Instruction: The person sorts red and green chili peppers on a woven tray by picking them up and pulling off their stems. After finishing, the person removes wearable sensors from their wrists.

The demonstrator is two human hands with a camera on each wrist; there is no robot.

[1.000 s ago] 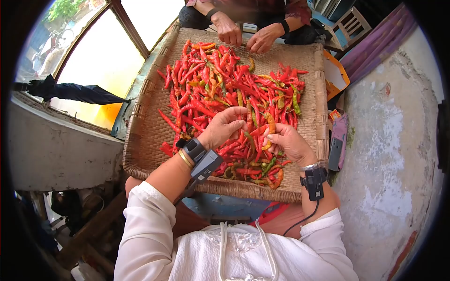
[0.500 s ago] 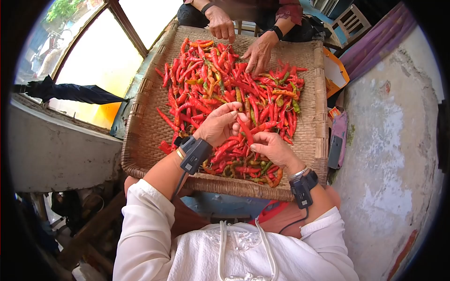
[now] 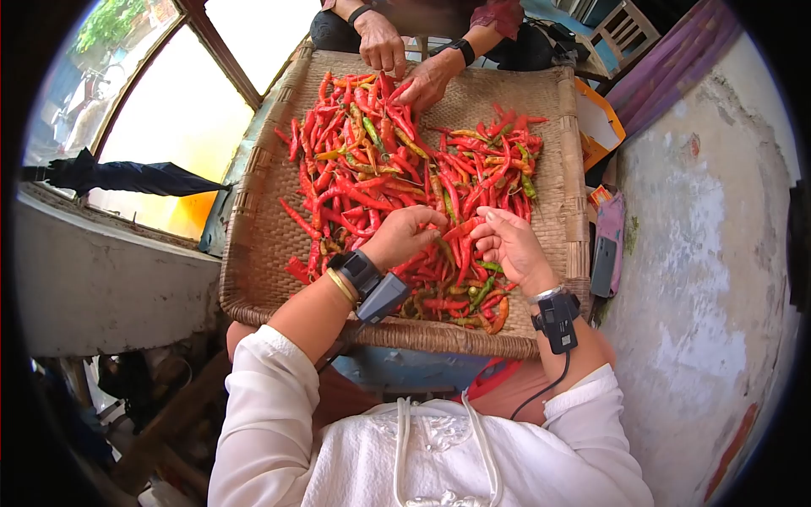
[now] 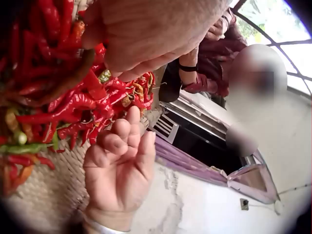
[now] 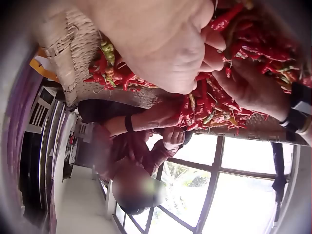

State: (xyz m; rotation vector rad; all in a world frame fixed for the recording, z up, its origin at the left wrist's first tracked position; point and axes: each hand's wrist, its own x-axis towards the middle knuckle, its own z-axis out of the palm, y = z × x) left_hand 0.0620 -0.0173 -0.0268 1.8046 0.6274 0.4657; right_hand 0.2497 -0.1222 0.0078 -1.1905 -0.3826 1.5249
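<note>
Red chili peppers, with some green and orange ones, lie heaped on a woven tray (image 3: 553,253). My left hand (image 3: 404,238) is over the near part of the heap, fingers bent, and pinches a red chili pepper (image 3: 463,229) by one end. That pepper points toward my right hand (image 3: 514,248), whose fingertips are right by its other end. In the left wrist view my right hand (image 4: 117,170) shows its palm, fingers loosely bent and thumb apart, nothing visible between them. My left fingertips are partly hidden there.
Across the tray another person's hands (image 3: 431,78) handle peppers at the far edge. A window (image 3: 169,127) and a folded dark umbrella (image 3: 139,176) are on the left. On the right are a bare wall (image 3: 693,253), a phone (image 3: 603,266) and a purple curtain (image 3: 667,59).
The orange pepper once between my hands is gone, and a red one is there. My right hand has turned and its fingers have loosened. The other person's hands moved left into the heap.
</note>
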